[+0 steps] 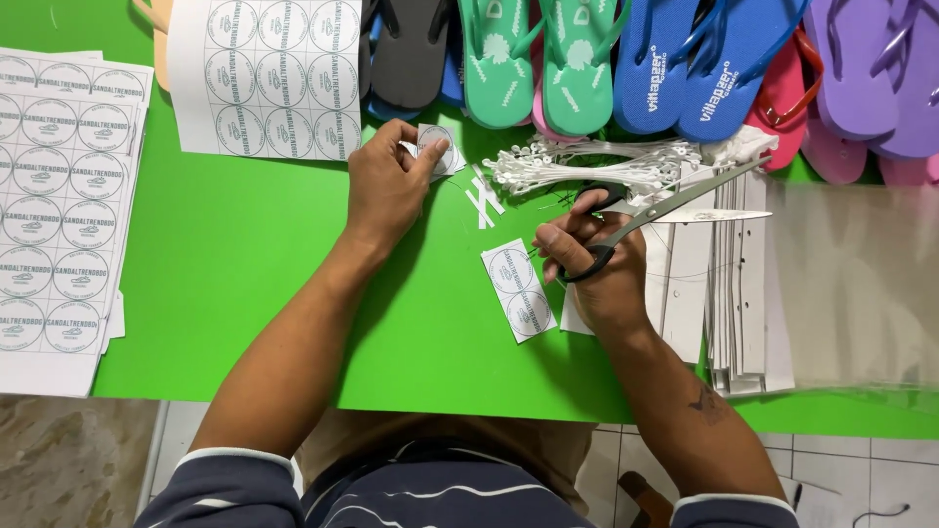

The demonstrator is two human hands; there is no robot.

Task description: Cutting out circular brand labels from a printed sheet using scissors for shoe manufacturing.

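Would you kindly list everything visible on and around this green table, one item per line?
Table: one, green, fills the view.
Label sheets: a stack, white with round labels, left edge.
Label sheet: one, white, top centre-left.
Label strip: one, two round labels, centre.
Flip-flops: several, black, green, blue, pink, purple, along the top.
Plastic ties: a bundle, white, top centre.
Card strips: a stack, white, right.
Clear bags: a pile, far right.
Scissors: one, black handles.
Cut label: one, round.
Left hand: pinches the cut label.
Right hand: holds the scissors.

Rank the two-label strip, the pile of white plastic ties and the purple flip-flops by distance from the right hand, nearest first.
1. Two-label strip: beside the right hand, toward the body's middle.
2. White plastic ties: just beyond the hand.
3. Purple flip-flops: far right corner.
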